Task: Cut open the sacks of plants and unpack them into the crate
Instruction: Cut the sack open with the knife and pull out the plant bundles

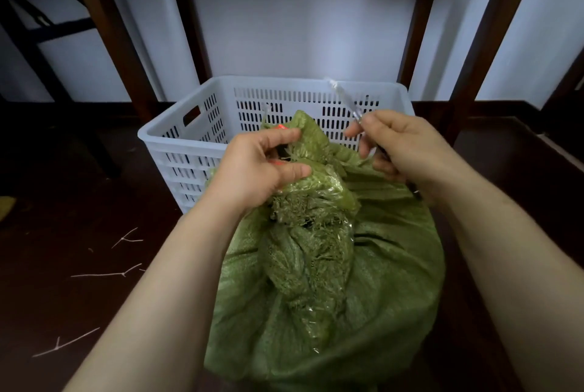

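Nearest, at the lower edge of the head view: two bare forearms, and between them a bulging green woven sack, set on the dark floor right up against the near wall of a white slotted crate. Neck of the sack gathered and rumpled, already parted at the top, with dry greenish plants and a clear inner liner showing through the gap.

Left hand curled round the bunched mouth of the sack, thumb and fingers pinching the fabric beside something orange, probably the tie. Right hand just beside the mouth, fingers closed round a slim shiny tool pointing up and away over the crate rim; too blurred to tell knife from scissors. Pale twigs scattered on the floor to the left.

Judged progress: early. Opening of this sack seemingly under way, mouth loosened but not spread wide. No plants to be seen in the visible part of the crate, though much of its inside hidden behind the sack. Left to do, by the look of it: finish cutting the tie or fabric, pull the mouth apart, lift or tip the contents across into the crate. Other sacks, if any, out of sight.
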`<action>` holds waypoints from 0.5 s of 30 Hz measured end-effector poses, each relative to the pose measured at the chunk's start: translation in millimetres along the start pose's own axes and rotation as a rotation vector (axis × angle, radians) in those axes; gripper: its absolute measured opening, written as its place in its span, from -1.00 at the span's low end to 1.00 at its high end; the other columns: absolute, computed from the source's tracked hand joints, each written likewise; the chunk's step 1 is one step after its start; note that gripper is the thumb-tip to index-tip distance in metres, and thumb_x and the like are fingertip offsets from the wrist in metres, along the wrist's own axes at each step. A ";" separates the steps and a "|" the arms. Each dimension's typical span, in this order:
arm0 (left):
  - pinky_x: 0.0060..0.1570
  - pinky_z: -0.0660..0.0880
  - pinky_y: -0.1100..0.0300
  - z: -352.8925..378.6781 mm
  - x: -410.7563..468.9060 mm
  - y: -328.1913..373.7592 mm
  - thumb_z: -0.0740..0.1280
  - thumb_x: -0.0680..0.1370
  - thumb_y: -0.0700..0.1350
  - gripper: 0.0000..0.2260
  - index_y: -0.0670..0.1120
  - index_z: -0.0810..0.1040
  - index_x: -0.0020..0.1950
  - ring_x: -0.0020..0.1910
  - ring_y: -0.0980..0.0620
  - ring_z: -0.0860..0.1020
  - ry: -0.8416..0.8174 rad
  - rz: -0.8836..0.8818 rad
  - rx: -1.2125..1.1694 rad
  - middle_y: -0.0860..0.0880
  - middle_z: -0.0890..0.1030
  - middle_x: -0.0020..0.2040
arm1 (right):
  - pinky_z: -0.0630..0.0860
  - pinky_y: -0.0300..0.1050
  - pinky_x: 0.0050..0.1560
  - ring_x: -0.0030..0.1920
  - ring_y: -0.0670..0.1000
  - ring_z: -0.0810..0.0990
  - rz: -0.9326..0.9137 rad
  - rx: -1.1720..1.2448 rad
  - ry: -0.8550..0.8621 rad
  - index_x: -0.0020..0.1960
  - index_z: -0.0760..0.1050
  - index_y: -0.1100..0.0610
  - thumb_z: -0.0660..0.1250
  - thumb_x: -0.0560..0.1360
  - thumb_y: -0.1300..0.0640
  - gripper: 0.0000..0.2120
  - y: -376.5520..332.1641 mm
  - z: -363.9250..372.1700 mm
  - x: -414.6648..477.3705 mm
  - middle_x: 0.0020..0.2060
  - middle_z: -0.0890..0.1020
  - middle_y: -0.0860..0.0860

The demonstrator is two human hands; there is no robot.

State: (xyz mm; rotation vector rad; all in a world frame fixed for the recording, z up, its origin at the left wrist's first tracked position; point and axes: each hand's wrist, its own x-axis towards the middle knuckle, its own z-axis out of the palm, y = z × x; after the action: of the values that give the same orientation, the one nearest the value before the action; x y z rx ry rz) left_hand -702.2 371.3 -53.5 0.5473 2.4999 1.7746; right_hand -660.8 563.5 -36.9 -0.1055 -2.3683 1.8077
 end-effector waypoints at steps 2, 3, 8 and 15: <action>0.17 0.53 0.07 -1.2 0.3 0.0 0.54 0.28 -0.22 -0.42 -0.05 0.53 0.29 0.22 -0.05 0.53 0.035 -0.013 0.007 0.00 0.48 0.35 | 0.24 -0.35 -0.54 -0.58 -0.15 0.29 -0.033 -0.156 -0.089 -0.10 0.63 0.06 0.21 0.60 0.04 -0.76 -5.1 -10.2 -5.3 -0.50 0.49 -0.03; 0.25 0.48 0.02 -1.4 0.1 0.5 0.55 0.28 -0.21 -0.41 -0.06 0.52 0.30 0.26 -0.06 0.51 0.046 -0.014 0.015 0.00 0.47 0.36 | 0.27 -0.32 -0.48 -0.57 -0.16 0.30 -0.052 -0.266 -0.107 -0.12 0.64 0.03 0.25 0.58 0.03 -0.78 -6.6 -14.9 -7.1 -0.54 0.49 -0.05; 0.30 0.43 0.02 -0.3 -1.0 3.6 0.55 0.28 -0.21 -0.38 -0.08 0.50 0.32 0.27 -0.04 0.50 0.050 -0.016 0.032 -0.01 0.46 0.37 | 0.39 -0.17 -0.25 -0.45 -0.18 0.44 -0.085 -0.648 -0.147 -0.19 0.61 -0.17 0.32 0.50 -0.09 -0.87 -14.3 -17.9 -12.2 -0.55 0.53 -0.20; 0.18 0.50 0.18 1.7 -2.3 6.9 0.55 0.28 -0.26 -0.38 -0.08 0.50 0.32 0.15 0.05 0.56 0.039 0.020 0.039 -0.02 0.48 0.35 | 0.41 -0.15 -0.17 -0.13 -0.15 0.51 -0.125 -0.924 -0.133 0.02 0.58 -0.26 0.19 0.54 -0.21 -0.80 -20.1 2.1 -17.5 -0.23 0.60 -0.24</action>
State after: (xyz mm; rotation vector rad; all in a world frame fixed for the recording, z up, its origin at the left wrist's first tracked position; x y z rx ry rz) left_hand -697.8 374.1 -48.1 0.5467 2.5690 1.7630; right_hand -643.1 553.4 -19.5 0.0598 -3.0061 0.5626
